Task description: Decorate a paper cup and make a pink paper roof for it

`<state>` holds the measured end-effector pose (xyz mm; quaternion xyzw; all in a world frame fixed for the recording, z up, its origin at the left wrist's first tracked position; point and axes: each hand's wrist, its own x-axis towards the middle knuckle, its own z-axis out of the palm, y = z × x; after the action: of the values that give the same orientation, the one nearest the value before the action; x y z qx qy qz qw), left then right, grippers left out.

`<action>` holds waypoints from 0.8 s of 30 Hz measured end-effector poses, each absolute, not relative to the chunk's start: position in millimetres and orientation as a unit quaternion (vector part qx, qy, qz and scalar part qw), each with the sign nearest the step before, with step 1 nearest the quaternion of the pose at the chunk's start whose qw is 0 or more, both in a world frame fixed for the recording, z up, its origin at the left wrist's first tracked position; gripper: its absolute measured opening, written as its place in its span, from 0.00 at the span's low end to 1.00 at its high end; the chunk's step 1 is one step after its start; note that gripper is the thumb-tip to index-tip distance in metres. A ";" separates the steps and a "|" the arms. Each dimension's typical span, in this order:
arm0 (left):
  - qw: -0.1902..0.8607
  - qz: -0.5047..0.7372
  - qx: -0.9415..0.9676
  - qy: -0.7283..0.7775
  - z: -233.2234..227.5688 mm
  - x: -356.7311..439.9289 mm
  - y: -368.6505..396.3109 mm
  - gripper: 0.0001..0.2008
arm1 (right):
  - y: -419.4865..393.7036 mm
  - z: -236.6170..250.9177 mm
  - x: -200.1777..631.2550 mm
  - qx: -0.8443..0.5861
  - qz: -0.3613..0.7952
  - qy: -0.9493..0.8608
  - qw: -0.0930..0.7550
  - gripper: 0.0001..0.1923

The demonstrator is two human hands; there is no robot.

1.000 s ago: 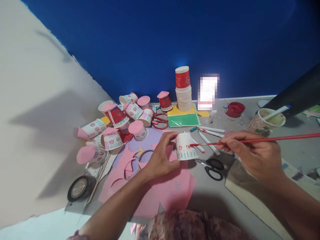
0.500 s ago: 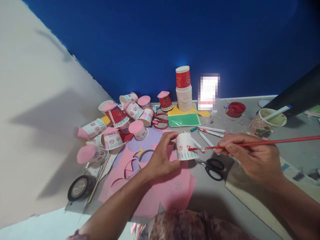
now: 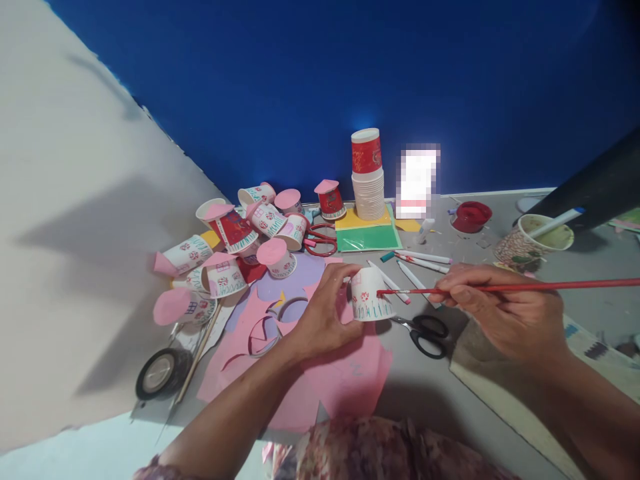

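My left hand (image 3: pixel 327 310) grips a white paper cup (image 3: pixel 367 293), held upside down with its wide rim lowest. Teal strokes run round the cup near that rim, and red flower-like marks dot its side. In my right hand (image 3: pixel 493 307) is a red paintbrush (image 3: pixel 550 286), lying nearly level and pointing left. Its red tip touches the cup's side, or is very close to it. Beneath the cup lie cut sheets of pink paper (image 3: pixel 350 373). Black-handled scissors (image 3: pixel 425 333) rest on the table between my hands.
Decorated cups with pink tops (image 3: pixel 273 257) crowd the left. At the back stands a cup stack (image 3: pixel 369 193) on coloured paper packs (image 3: pixel 367 239). Markers (image 3: pixel 423 259), a red paint pot (image 3: pixel 471 217), a patterned cup (image 3: pixel 520 241) and a tape roll (image 3: pixel 157 375) lie around.
The cup has turned slightly in my left hand, bringing a pink mark into view at its upper left. The brush tip has shifted slightly upward on the cup's side.
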<state>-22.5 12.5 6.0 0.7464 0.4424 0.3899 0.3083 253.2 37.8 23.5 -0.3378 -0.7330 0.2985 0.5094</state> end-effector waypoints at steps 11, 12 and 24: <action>0.311 0.390 0.749 0.436 6.0 -21.5 11.7 0.35 | 37.6 26.9 252.3 -0.366 0.297 -0.729 0.497 0.08; 0.311 0.388 0.749 0.438 6.5 -21.4 11.5 0.35 | 37.4 26.9 252.3 -0.364 0.297 -0.732 0.494 0.08; 0.344 0.399 0.731 0.433 4.7 -21.8 12.2 0.35 | 38.2 24.0 258.2 -0.417 0.300 -0.709 0.483 0.08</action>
<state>-21.8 12.2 4.7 0.7310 0.4333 0.3993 0.3442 258.2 38.2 24.0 -0.4170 -0.7090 0.2999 0.4832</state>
